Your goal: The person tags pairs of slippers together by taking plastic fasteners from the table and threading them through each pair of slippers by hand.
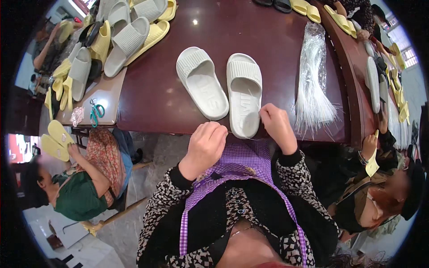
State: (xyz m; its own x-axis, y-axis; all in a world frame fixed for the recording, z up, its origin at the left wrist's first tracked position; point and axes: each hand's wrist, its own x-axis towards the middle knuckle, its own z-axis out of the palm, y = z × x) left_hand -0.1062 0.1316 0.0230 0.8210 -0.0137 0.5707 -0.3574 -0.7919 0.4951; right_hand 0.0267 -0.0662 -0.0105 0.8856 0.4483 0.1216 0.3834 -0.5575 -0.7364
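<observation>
Two pale grey slide sandals lie side by side on the dark red table, toes pointing away from me. The left slide (203,85) is angled; the right slide (245,96) is nearly straight, its heel at the table's near edge. My left hand (206,144) is closed in a pinch just left of that heel. A thin line shows between its fingertips and the heel, too fine to make out. My right hand (278,127) is closed, with its fingertips beside the right edge of the same slide. Whatever its fingers may hold is hidden.
A bundle of thin clear plastic strands (315,85) lies to the right. Grey and yellow slides (129,42) are piled at the far left, near green-handled scissors (96,111). People sit on both sides; the left person (85,187) holds yellow slides.
</observation>
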